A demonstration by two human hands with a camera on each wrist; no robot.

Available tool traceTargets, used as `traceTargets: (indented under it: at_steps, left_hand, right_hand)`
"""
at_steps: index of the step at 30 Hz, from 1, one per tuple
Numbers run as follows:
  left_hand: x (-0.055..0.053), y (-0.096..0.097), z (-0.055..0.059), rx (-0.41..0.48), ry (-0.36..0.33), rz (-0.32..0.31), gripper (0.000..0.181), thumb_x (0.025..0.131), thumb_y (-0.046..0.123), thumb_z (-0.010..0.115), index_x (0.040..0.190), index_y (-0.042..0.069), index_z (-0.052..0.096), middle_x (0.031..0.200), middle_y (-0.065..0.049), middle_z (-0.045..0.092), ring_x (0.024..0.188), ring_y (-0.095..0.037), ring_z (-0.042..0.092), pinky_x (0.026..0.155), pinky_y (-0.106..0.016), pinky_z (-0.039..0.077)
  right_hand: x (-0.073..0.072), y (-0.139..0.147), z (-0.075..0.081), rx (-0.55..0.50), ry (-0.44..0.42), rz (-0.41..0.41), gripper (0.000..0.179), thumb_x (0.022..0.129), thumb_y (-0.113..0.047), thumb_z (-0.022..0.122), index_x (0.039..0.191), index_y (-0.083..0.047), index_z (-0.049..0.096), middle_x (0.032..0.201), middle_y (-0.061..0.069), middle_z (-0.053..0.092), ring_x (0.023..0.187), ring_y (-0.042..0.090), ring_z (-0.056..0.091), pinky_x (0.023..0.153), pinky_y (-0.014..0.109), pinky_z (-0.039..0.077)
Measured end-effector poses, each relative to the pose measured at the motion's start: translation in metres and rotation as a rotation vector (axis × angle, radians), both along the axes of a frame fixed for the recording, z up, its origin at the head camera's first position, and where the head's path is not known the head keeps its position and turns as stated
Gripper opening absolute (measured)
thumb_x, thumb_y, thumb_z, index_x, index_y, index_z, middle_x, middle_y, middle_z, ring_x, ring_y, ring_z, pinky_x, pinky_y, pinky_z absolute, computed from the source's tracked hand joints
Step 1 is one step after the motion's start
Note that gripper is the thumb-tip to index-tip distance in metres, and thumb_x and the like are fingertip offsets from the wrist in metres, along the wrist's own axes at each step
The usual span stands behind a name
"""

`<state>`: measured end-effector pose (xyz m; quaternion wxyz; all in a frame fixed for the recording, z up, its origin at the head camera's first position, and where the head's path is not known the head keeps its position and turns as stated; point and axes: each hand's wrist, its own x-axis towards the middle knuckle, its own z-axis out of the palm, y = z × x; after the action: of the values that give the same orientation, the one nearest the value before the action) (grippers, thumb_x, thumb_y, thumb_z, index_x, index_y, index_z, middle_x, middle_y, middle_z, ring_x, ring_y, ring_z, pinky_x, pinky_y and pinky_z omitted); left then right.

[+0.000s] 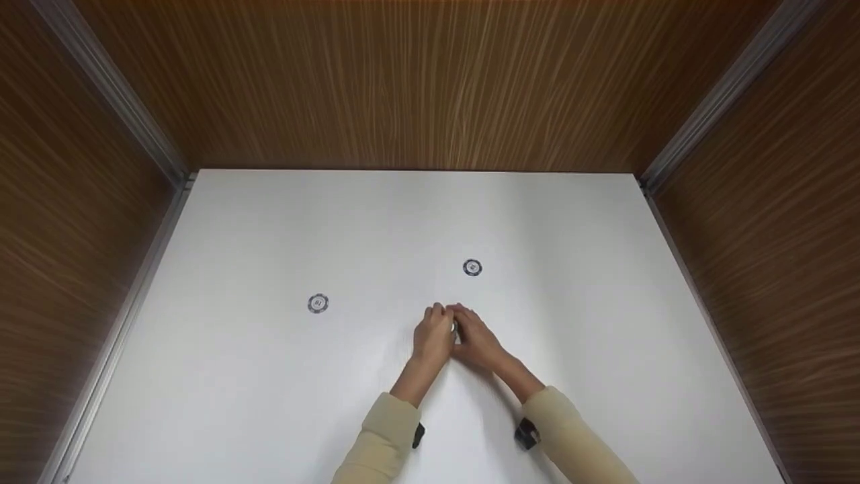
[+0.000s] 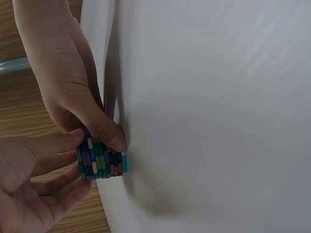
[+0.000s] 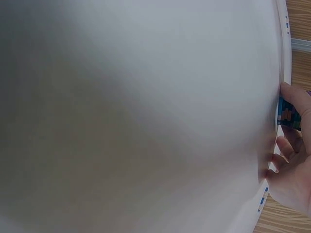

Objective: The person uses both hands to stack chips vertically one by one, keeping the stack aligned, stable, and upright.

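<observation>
Both hands meet around a short stack of poker chips point(image 2: 100, 158) with multicoloured edges. In the left wrist view, the left hand point(image 2: 29, 179) holds the upper end of the stack with thumb and fingers. The right hand point(image 2: 73, 82) grips it lower down, close to the white tabletop. Only a small part of the stack point(image 1: 454, 327) shows between the left hand point(image 1: 433, 334) and the right hand point(image 1: 478, 344) in the head view. At the right wrist view's edge, the right hand point(image 3: 294, 160) is beside the stack point(image 3: 287, 114), partly cut off.
One poker chip point(image 1: 472, 267) lies flat beyond the hands, slightly right. Another chip point(image 1: 318, 303) lies flat to their left. Brown wood-grain panels point(image 1: 416, 87) enclose the white tabletop point(image 1: 269, 222) at the back and both sides.
</observation>
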<state>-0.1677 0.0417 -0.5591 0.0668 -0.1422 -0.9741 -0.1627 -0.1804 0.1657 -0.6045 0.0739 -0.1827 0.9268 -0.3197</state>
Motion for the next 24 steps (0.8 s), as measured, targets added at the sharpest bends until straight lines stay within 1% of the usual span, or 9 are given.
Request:
traceTargets:
  at_steps: [5,11,13,18,21,24]
  left_hand:
    - [0.0009,-0.0003,0.0002,-0.018,-0.031,0.006,0.028,0.076,0.010,0.073,0.101,0.001,0.065,0.088,-0.008,0.055,0.084,-0.018,0.056,0.064,-0.020,0.051]
    - [0.0019,-0.0016,0.0010,-0.024,-0.038,0.004,0.027,0.077,0.010,0.072,0.103,0.002,0.065,0.091,-0.009,0.055,0.086,-0.019,0.056,0.063,-0.021,0.052]
    - [0.0019,-0.0021,0.0017,-0.013,-0.049,0.003,0.026,0.078,0.008,0.071,0.103,0.003,0.066,0.091,-0.009,0.055,0.087,-0.020,0.056,0.063,-0.021,0.052]
    - [0.0013,-0.0023,0.0020,0.024,-0.084,0.010,0.024,0.079,0.006,0.069,0.103,0.003,0.066,0.091,-0.008,0.055,0.086,-0.020,0.056,0.066,-0.021,0.052]
    - [0.0015,-0.0019,0.0015,0.056,-0.069,0.012,0.022,0.079,0.003,0.068,0.101,0.002,0.066,0.090,-0.009,0.055,0.084,-0.020,0.057,0.065,-0.022,0.052]
    - [0.0016,-0.0011,0.0007,0.082,-0.024,0.009,0.020,0.078,-0.001,0.068,0.098,0.000,0.067,0.087,-0.010,0.055,0.080,-0.021,0.057,0.063,-0.023,0.052]
  right_hand:
    - [0.0007,-0.0005,-0.0009,-0.010,-0.008,-0.004,0.066,0.077,-0.025,0.073,0.131,-0.003,0.044,0.137,0.010,0.040,0.132,0.028,0.026,0.109,0.037,0.019]
    - [-0.0001,-0.0001,-0.0019,-0.033,0.013,0.001,0.065,0.076,-0.021,0.074,0.130,-0.002,0.044,0.136,0.011,0.040,0.131,0.029,0.029,0.108,0.038,0.021]
    - [-0.0006,0.0000,-0.0023,-0.031,0.011,-0.003,0.066,0.075,-0.021,0.074,0.131,-0.002,0.044,0.136,0.011,0.040,0.131,0.028,0.029,0.108,0.037,0.021]
    - [-0.0001,0.0008,-0.0042,-0.032,0.019,0.013,0.067,0.076,-0.022,0.074,0.131,0.000,0.043,0.136,0.014,0.040,0.130,0.030,0.029,0.108,0.038,0.021]
    - [0.0003,0.0016,-0.0043,-0.031,0.020,0.015,0.067,0.077,-0.023,0.074,0.131,0.001,0.043,0.136,0.014,0.040,0.131,0.031,0.029,0.108,0.039,0.021]
    - [-0.0004,0.0020,-0.0033,-0.025,0.002,-0.001,0.067,0.077,-0.026,0.074,0.131,-0.002,0.044,0.137,0.012,0.040,0.131,0.028,0.028,0.108,0.037,0.020]
